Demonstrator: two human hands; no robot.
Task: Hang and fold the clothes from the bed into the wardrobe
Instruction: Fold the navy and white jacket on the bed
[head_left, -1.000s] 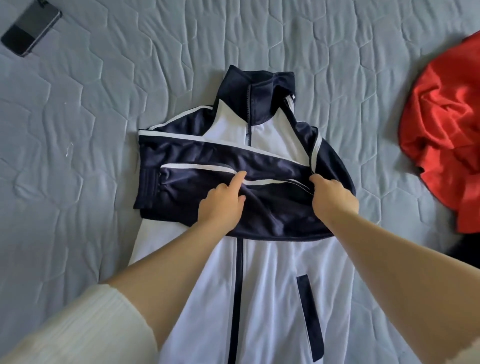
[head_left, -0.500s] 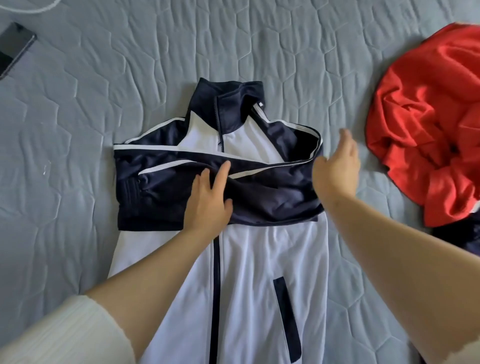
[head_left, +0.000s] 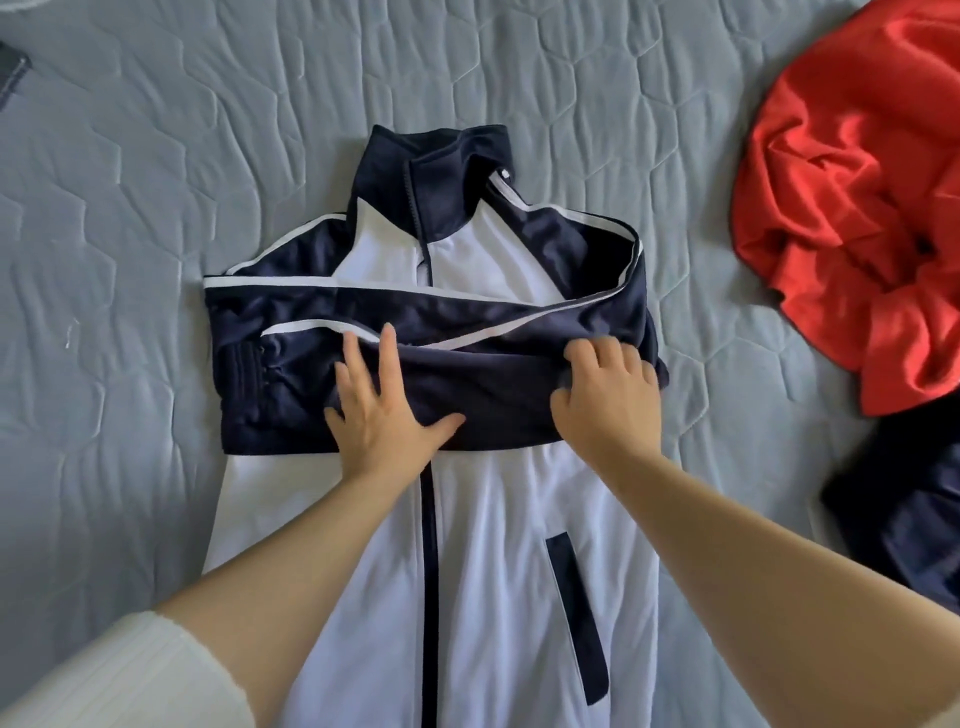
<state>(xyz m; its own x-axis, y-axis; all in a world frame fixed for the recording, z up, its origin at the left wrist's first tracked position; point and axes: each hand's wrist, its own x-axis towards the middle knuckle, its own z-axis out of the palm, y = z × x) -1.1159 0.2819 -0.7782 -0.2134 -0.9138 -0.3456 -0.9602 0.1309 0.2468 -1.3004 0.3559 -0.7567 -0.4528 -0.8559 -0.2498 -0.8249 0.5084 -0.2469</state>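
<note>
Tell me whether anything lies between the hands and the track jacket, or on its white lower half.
Nothing visible does. The left hand presses flat on the crossed navy sleeves of the track jacket; the right hand curls into them. Only the forearms cross above the white lower half. The red garment lies apart on the bedspread.

Left hand flat, right hand curled

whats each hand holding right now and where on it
Right hand grips the jacket by its folded navy sleeve, at the right-side fold; left hand only presses flat on that sleeve.
</note>
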